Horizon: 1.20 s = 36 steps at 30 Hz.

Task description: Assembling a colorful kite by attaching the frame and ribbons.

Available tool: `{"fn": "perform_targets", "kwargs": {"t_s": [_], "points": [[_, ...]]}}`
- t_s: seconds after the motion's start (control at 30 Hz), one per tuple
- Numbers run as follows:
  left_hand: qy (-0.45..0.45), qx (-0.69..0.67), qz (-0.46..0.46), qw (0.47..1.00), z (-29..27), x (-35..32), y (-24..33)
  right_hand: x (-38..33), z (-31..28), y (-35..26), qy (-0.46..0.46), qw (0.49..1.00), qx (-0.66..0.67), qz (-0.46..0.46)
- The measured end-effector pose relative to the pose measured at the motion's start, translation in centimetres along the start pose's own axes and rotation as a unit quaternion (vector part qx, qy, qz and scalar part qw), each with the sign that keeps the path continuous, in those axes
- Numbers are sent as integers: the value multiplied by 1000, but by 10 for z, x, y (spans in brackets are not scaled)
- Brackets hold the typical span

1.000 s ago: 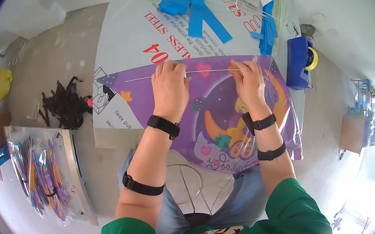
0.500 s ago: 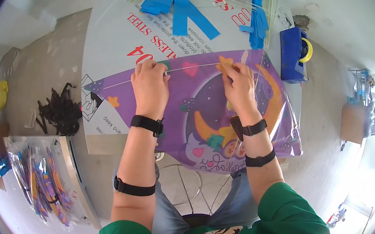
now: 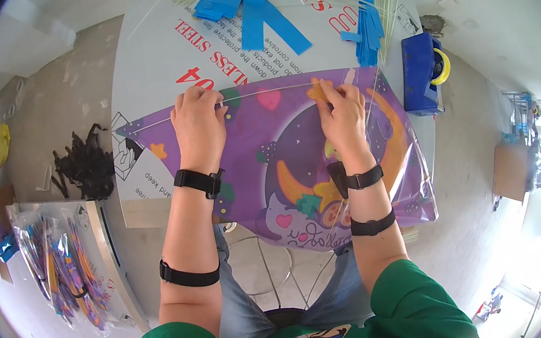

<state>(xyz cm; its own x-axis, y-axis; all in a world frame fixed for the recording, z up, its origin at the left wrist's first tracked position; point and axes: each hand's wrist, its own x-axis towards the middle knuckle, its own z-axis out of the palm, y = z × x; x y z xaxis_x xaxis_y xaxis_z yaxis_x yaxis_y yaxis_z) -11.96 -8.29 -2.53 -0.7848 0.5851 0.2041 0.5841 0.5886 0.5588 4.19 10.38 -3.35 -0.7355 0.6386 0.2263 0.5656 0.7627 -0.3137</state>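
Head view: purple kite (image 3: pixel 283 160) (cartoon moon print)

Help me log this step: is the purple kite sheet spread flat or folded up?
Spread flat. The purple kite sheet lies open across the table, left hand and right hand pressing its top edge.

Purple kite sheet and thin rod under your hands

You have the purple kite sheet (image 3: pixel 297 158), printed with a crescent moon, hearts and stars, lying flat, its near edge hanging toward you. The thin pale rod (image 3: pixel 260 92) runs along its far edge, pressed at two spots.
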Motion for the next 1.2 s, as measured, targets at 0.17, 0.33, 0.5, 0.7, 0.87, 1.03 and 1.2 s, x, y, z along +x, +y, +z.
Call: {"fn": "perform_targets", "kwargs": {"t_s": [0.17, 0.33, 0.5, 0.7, 0.87, 1.03, 1.2], "points": [[-2, -2, -3, 1000, 0, 2, 1, 3, -1, -5, -17, 1000, -20, 6], [-4, -4, -6, 1000, 0, 3, 0, 3, 0, -4, -22, 999, -21, 13], [-5, -7, -30, 1000, -3, 3, -3, 3, -2, -6, -17, 999, -26, -6], [-5, -18, -32, 999, -2, 5, -4, 3, -3, -6, -12, 999, -35, -11], [-2, -25, -29, 999, 0, 4, -6, 3, -3, -8, -12, 999, -38, -12], [-4, -34, -15, 999, 5, 4, -4, 3, -2, -5, -13, 999, -49, -20], [-1, -39, -14, 999, 9, 5, 0, 3, 0, -2, -10, 999, -49, -23]]}}
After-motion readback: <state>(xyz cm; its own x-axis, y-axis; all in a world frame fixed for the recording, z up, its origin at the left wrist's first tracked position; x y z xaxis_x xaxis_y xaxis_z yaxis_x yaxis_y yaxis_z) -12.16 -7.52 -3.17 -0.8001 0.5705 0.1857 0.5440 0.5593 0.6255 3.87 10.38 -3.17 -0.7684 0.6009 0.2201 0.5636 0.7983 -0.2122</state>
